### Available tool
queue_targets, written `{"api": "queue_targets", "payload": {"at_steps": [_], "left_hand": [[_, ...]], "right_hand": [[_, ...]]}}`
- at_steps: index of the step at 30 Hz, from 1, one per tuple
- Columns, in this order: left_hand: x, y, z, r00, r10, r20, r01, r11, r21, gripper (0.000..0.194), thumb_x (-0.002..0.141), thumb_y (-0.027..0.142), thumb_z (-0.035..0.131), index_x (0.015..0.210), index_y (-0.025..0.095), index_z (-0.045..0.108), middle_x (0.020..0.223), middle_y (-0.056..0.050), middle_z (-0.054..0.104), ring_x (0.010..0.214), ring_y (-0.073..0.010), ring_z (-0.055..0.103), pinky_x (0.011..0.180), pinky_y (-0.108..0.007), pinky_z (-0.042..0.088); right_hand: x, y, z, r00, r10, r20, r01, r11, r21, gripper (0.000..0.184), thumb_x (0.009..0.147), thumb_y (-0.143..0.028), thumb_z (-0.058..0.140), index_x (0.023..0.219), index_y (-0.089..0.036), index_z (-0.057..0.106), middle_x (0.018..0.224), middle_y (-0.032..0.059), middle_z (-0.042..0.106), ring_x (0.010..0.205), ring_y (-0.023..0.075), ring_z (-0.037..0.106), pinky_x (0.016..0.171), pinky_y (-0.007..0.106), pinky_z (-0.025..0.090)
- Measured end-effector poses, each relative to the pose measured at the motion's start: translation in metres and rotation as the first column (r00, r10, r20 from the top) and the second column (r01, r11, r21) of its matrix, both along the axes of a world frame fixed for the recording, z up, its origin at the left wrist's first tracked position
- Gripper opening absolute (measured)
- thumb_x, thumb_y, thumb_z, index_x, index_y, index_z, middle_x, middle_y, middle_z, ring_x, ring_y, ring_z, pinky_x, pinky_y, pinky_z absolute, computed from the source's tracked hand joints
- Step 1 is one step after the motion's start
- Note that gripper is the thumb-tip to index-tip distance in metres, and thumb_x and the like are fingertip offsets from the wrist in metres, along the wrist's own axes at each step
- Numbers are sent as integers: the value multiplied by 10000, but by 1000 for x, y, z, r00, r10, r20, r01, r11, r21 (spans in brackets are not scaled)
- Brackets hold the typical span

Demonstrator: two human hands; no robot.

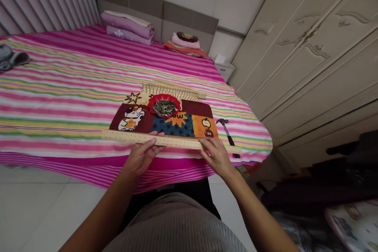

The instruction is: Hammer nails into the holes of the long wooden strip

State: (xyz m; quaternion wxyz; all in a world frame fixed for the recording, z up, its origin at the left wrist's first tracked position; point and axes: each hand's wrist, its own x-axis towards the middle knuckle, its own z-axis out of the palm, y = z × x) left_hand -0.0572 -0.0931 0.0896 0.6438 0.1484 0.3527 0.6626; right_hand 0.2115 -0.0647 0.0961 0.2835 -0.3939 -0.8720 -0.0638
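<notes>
A long pale wooden strip (pixel 177 142) dotted with small holes spans the front of a patterned mat (pixel 138 120). My left hand (pixel 144 153) grips it near the middle, thumb on the face. Farther right, my right hand (pixel 215 154) pinches the same strip with its fingers along the top edge. On the mat sits a red scalloped bowl (pixel 151 106) filled with metal nails (pixel 164 107). Behind the bowl lie wooden strips with rows of nails (pixel 174 90) standing up from them. A claw hammer (pixel 226 130) with a black handle lies right of the mat, its handle end near the strip.
The bed carries a striped sheet (pixel 65 94). Folded purple bedding (pixel 130 25) and a smaller pink-and-orange pile (pixel 186 43) rest by the headboard (pixel 132 0). Grey cloth (pixel 12 58) lies at far left. A wardrobe (pixel 313 39) stands on the right, beside a small nightstand (pixel 224 70).
</notes>
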Motion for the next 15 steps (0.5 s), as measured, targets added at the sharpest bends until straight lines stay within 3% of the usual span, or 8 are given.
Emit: {"api": "queue_targets", "payload": {"at_steps": [7, 15], "left_hand": [[-4, -6, 3, 999, 32, 13, -31, 997, -70, 284, 758, 28, 576, 997, 165, 646, 897, -68, 747, 829, -184, 703, 883, -444, 551], [-3, -6, 1, 994, 65, 83, -51, 986, -158, 147, 826, 45, 513, 829, 136, 628, 824, -51, 734, 765, -152, 696, 802, -357, 576]], "right_hand": [[8, -11, 4, 1000, -13, 9, 13, 997, 74, 292, 891, -202, 525, 1170, -174, 603, 1005, 110, 626, 904, 245, 562, 770, 383, 452], [9, -13, 7, 999, 21, 33, -25, 993, 112, 330, 891, -158, 507, 1208, -221, 573, 1066, 114, 584, 1000, 260, 539, 822, 409, 430]]}}
